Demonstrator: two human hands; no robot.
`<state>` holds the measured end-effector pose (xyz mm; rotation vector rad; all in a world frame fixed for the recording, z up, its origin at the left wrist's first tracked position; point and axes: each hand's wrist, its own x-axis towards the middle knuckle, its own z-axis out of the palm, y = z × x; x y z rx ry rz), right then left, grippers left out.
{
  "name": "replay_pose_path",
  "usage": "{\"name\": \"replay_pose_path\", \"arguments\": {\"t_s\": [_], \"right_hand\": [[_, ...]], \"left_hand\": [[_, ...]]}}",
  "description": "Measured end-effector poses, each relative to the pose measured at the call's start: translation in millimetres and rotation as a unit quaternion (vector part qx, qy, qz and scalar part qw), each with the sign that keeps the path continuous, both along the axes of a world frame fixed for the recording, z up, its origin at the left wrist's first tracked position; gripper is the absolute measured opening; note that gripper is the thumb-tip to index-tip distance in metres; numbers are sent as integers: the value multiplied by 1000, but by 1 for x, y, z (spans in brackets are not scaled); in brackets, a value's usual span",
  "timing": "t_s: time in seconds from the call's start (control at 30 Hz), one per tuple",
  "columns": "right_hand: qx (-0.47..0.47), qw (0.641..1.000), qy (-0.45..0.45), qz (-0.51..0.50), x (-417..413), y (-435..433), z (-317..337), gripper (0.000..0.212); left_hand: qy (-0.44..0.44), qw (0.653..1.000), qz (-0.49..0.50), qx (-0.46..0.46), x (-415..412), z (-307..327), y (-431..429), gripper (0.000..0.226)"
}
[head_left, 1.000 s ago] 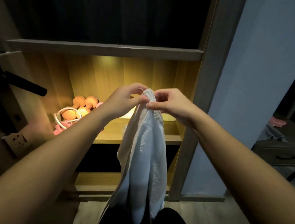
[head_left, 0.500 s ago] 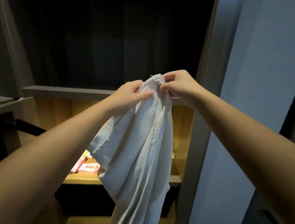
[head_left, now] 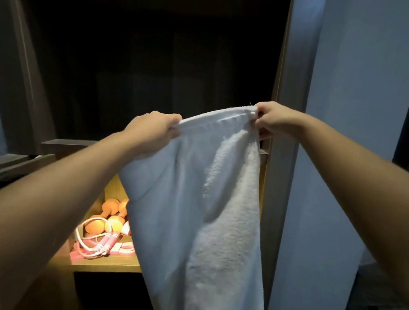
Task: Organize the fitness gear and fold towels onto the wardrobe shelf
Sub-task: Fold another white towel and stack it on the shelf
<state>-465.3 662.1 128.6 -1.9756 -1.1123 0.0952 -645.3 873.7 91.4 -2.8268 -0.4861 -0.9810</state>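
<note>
At the far left, a grey ledge (head_left: 12, 166) juts out beside the wardrobe. Below it a lit wooden shelf (head_left: 105, 264) glows warm yellow. Orange dumbbells (head_left: 111, 209) lie toward the back of this shelf. A jump rope (head_left: 95, 244) with pink handles and a white cord sits coiled in front of them, near the shelf's front edge and touching the nearest dumbbell. What lies on the right part of the shelf cannot be told, as the cloth hangs in front of it. The left hand (head_left: 152, 128) is raised in front of the dark upper compartment, its fingers curled down over one top corner of a white towel (head_left: 206, 204). The towel's upper hem runs nearly taut, rising slightly toward the right. The rest of the towel hangs down in front of the shelf in long soft folds and passes out of view at the bottom. Its terry nap shows plainly on the right half. The right hand (head_left: 276, 123) pinches the other top corner between thumb and fingers, a little higher than the left. The two hands are well apart, each clamped on its own end of the hem. Just behind the right hand stands the wardrobe's wooden upright (head_left: 284, 63), and to the right of that is a pale blue wall (head_left: 348, 142).
</note>
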Motion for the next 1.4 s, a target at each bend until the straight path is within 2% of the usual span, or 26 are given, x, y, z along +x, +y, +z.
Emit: {"name": "replay_pose_path", "arguments": {"t_s": [0.07, 0.17, 0.23, 0.37, 0.47, 0.53, 0.57, 0.67, 0.77, 0.87, 0.9, 0.97, 1.03, 1.1, 1.17, 1.27, 1.33, 1.4], "right_hand": [[8, 1000, 23, 11, 0, -6, -9, 26], [92, 994, 53, 5, -9, -6, -27, 16], [140, 988, 60, -14, -18, 0, -38, 14], [217, 969, 68, -93, -32, 16, -62, 30], [209, 959, 166, -93, -46, 13, -75, 32], [128, 961, 241, -55, -58, 2, -84, 43], [80, 960, 266, -33, -63, -3, -91, 47], [-33, 953, 303, -4, -71, -12, -130, 32], [-99, 908, 406, -26, -80, -20, -219, 33], [-178, 860, 474, -53, -93, -39, -326, 16], [-188, 845, 494, -74, -101, -46, -356, 14], [-206, 816, 523, -139, -124, -59, -402, 28], [-249, 826, 469, -191, -143, -72, -442, 29], [-295, 850, 370, -233, -156, -79, -474, 38], [-291, 858, 327, -269, -164, -82, -485, 43], [-287, 878, 271, -270, -162, -81, -496, 38], [-275, 884, 262, -271, -160, -80, -499, 37], [-289, 879, 261, -276, -155, -81, -508, 38]], "left_hand": [[-10, 997, 8, 79, -5, 1, -1, 20], [-24, 994, -25, 100, -9, 0, -3, 20], [-20, 996, -35, 84, -12, -2, -5, 21], [-3, 997, -59, 40, -19, -15, -13, 19], [57, 986, -130, -91, -26, -21, -18, 21], [146, 954, -165, -202, -31, -23, -19, 18], [193, 926, -183, -267, -35, -26, -20, 18], [314, 831, -215, -407, -40, -65, -23, 23], [407, 756, -207, -468, -37, -152, -36, 27], [461, 689, -188, -527, -45, -257, -50, 30], [475, 671, -180, -540, -49, -289, -55, 29], [494, 656, -153, -550, -59, -347, -66, 25], [509, 688, -127, -502, -68, -391, -80, 18], [495, 754, -102, -419, -76, -422, -90, 24], [415, 818, -74, -392, -84, -437, -96, 26], [263, 895, -30, -360, -103, -437, -100, 14], [175, 925, -16, -338, -122, -436, -98, 9], [113, 933, 7, -341, -148, -437, -92, 7]]}}
